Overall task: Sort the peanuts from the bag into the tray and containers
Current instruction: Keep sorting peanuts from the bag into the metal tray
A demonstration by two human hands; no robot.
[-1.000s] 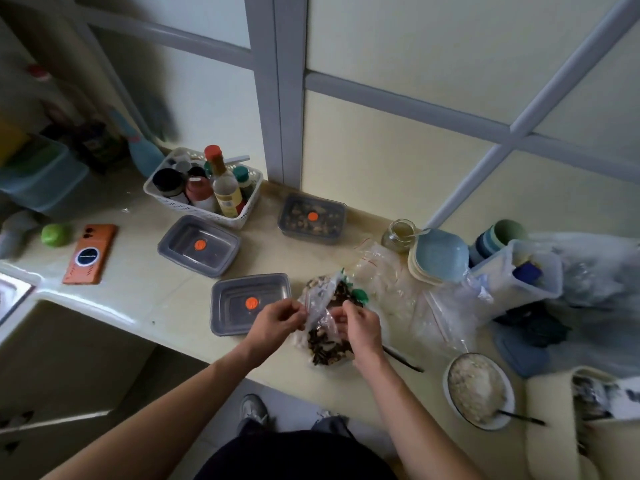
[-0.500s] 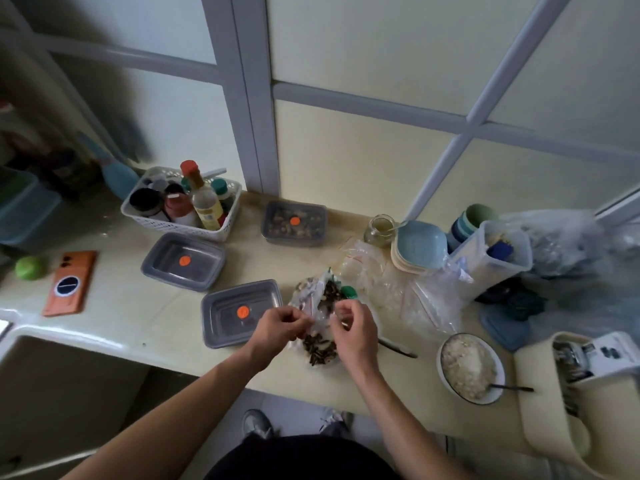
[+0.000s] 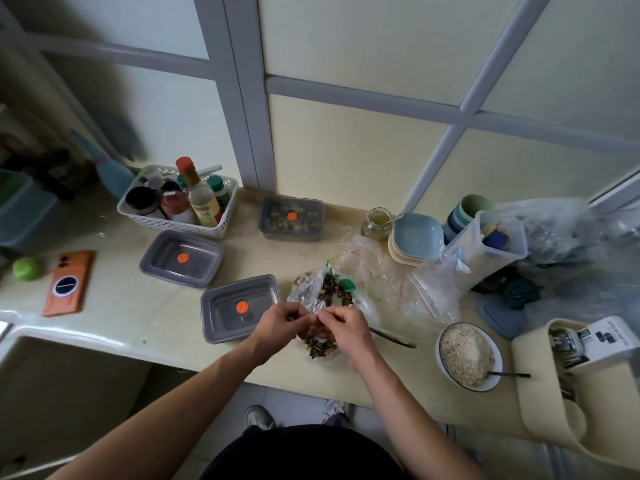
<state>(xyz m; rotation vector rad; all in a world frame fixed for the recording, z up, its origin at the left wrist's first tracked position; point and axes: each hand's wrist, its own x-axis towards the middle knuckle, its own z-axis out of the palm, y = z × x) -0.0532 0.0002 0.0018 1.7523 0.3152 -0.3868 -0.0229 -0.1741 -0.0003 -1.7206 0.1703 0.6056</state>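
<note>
A clear plastic bag [image 3: 320,289] of dark mixed nuts and seeds lies near the counter's front edge. My left hand [image 3: 277,320] and my right hand [image 3: 343,323] meet over it, each pinching the bag's plastic edge between fingertips. Left of the bag sits a grey lidded container [image 3: 239,308] with an orange sticker. A second grey container [image 3: 181,258] stands further left. A third container [image 3: 292,218] at the back wall holds brownish nuts under its lid.
A white basket of bottles [image 3: 173,221] stands at back left, an orange phone [image 3: 69,282] and green ball [image 3: 27,268] at far left. Right of the bag lie empty zip bags [image 3: 391,278], stacked blue bowls [image 3: 415,240], and a bowl of oats [image 3: 469,355] with a spoon.
My two hands have drawn together over the bag, fingertips now nearly touching on its plastic edge. The camera view has shifted slightly.
</note>
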